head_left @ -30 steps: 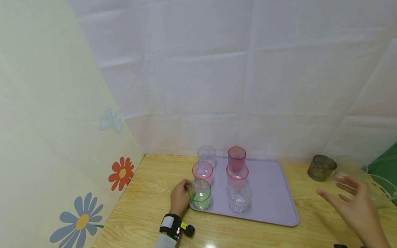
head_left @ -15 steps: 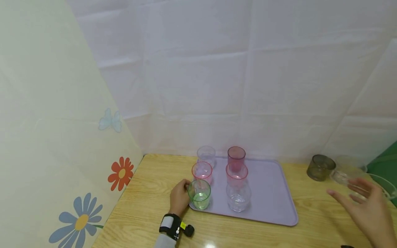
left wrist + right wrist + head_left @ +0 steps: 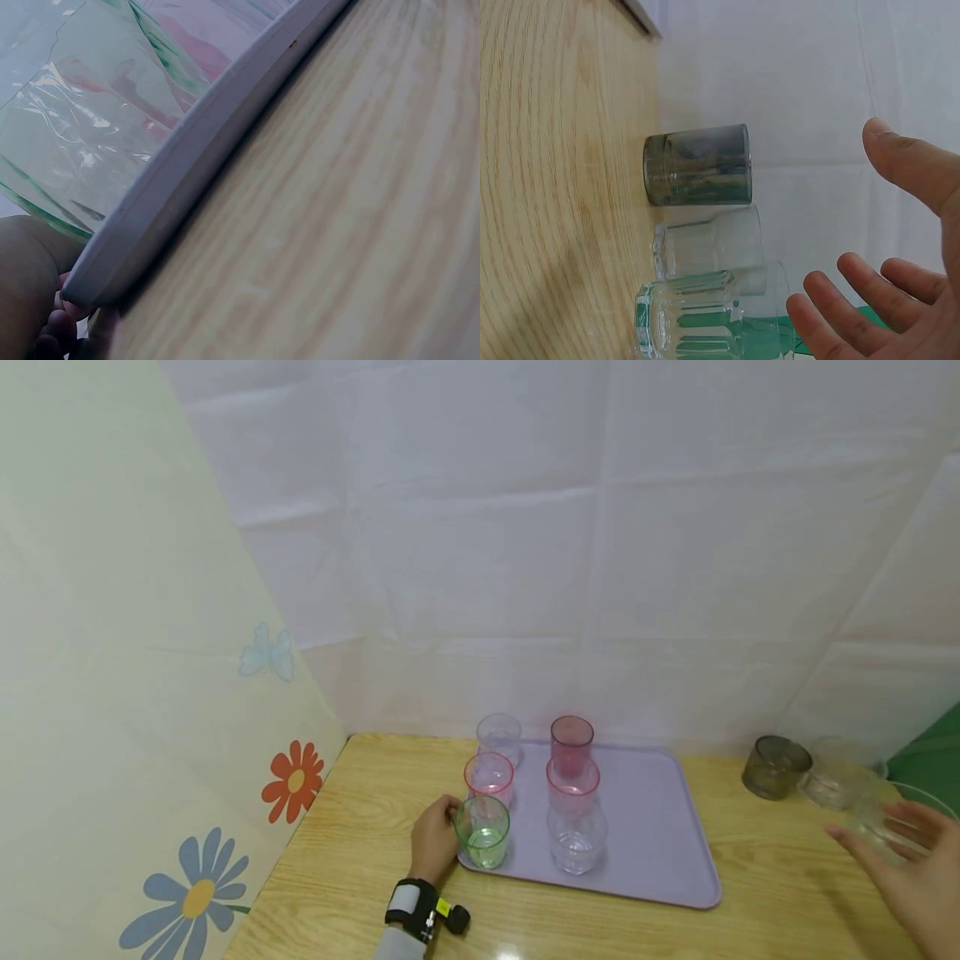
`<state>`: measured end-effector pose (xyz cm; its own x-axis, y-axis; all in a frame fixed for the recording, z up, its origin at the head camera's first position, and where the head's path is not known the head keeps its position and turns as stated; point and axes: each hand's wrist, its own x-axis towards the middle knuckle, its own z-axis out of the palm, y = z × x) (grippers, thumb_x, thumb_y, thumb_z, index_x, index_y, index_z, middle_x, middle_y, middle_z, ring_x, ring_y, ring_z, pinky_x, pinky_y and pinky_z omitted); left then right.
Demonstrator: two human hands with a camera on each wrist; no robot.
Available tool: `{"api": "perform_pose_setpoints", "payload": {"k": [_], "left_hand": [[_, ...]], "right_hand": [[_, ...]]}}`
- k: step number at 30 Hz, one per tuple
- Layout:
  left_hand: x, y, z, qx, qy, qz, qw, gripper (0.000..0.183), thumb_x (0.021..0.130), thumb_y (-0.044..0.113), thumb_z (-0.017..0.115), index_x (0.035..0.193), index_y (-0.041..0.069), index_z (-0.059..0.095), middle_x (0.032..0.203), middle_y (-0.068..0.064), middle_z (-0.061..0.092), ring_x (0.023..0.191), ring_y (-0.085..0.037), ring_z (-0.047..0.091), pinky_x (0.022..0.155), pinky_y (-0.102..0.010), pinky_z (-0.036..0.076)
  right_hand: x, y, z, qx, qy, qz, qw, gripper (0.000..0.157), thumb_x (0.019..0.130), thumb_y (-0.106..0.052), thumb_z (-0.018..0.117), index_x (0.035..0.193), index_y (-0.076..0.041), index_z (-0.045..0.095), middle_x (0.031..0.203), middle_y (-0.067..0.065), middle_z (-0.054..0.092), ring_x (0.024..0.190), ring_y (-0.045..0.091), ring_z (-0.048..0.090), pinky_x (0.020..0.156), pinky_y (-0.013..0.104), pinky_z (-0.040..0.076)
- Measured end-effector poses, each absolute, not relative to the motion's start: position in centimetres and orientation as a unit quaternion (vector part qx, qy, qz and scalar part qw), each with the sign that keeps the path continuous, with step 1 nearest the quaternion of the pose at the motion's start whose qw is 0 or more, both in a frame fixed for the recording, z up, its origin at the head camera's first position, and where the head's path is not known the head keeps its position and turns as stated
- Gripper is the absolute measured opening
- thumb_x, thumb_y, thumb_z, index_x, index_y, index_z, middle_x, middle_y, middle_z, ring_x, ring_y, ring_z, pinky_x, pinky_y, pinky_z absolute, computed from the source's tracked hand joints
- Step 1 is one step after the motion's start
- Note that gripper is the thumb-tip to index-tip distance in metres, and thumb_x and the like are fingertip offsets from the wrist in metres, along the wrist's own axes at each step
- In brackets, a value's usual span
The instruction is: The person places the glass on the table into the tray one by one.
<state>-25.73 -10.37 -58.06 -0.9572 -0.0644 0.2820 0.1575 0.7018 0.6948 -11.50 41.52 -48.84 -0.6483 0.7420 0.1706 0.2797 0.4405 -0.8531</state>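
At the near left of the lilac tray [image 3: 652, 860], my left hand [image 3: 435, 839] grips the tray's edge; its fingers curl at the tray corner in the left wrist view. Right beside that hand, a green glass [image 3: 483, 839] stands upright on the tray. My right hand [image 3: 911, 860] is spread, thumb apart from fingers, by a clear glass [image 3: 705, 319] at the right of the table. In the right wrist view its fingertips [image 3: 802, 304] overlap that glass's rim, and the palm holds nothing. Behind are another clear glass [image 3: 712, 244] and a smoky grey glass [image 3: 701, 166].
The tray also bears a clear glass [image 3: 577, 843], two pink-rimmed glasses, a dark pink glass [image 3: 572, 742] and a pale glass [image 3: 498, 735] at the back. A white sheet [image 3: 480, 568] hangs behind the wooden table [image 3: 360, 777]. Something green [image 3: 930, 747] is at far right.
My right hand has moved rightward and slightly down, toward the nearest clear glass at the table's right. The left hand, the tray and its glasses have stayed put.
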Motion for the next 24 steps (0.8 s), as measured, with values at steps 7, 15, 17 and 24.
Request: {"api": "perform_pose_setpoints", "payload": {"k": [7,15,17,24], "left_hand": [[-25.7,-10.4,-58.1,-0.026,-0.909,-0.390,0.144,0.008,0.092,0.008,0.069,0.094,0.014,0.073,0.080,0.003,0.065,0.071,-0.010,0.055,0.065,-0.030,0.044],[-25.8,-10.4,-58.1,-0.028,-0.911,-0.384,0.148,0.008,0.092,0.007,0.069,0.094,0.013,0.073,0.081,0.003,0.065,0.072,-0.010,0.056,0.065,-0.029,0.045],[-25.8,-10.4,-58.0,-0.026,-0.911,-0.386,0.145,0.008,0.092,0.007,0.069,0.095,0.013,0.073,0.081,0.003,0.065,0.072,-0.010,0.056,0.066,-0.029,0.045],[-25.8,-10.4,-57.8,-0.026,-0.910,-0.389,0.141,0.008,0.092,0.006,0.070,0.095,0.013,0.073,0.082,0.002,0.066,0.073,-0.011,0.057,0.067,-0.030,0.046]], "right_hand": [[-10.9,42.1,-49.3,-0.290,-0.791,0.418,0.341,0.076,0.101,-0.022,0.072,0.163,-0.028,0.029,0.115,-0.047,0.028,0.108,-0.026,0.027,0.118,0.014,0.029],[-11.0,43.3,-50.6,-0.293,-0.765,0.441,0.366,0.072,0.100,-0.026,0.073,0.161,-0.029,0.034,0.119,-0.048,0.034,0.112,-0.027,0.032,0.121,0.015,0.028],[-11.2,43.8,-51.3,-0.280,-0.760,0.443,0.384,0.070,0.100,-0.028,0.073,0.160,-0.030,0.036,0.119,-0.047,0.035,0.110,-0.027,0.033,0.117,0.012,0.027],[-10.9,43.9,-50.7,-0.287,-0.764,0.429,0.388,0.064,0.099,-0.029,0.074,0.150,-0.042,0.037,0.118,-0.046,0.033,0.116,-0.026,0.032,0.120,0.014,0.028]]}}
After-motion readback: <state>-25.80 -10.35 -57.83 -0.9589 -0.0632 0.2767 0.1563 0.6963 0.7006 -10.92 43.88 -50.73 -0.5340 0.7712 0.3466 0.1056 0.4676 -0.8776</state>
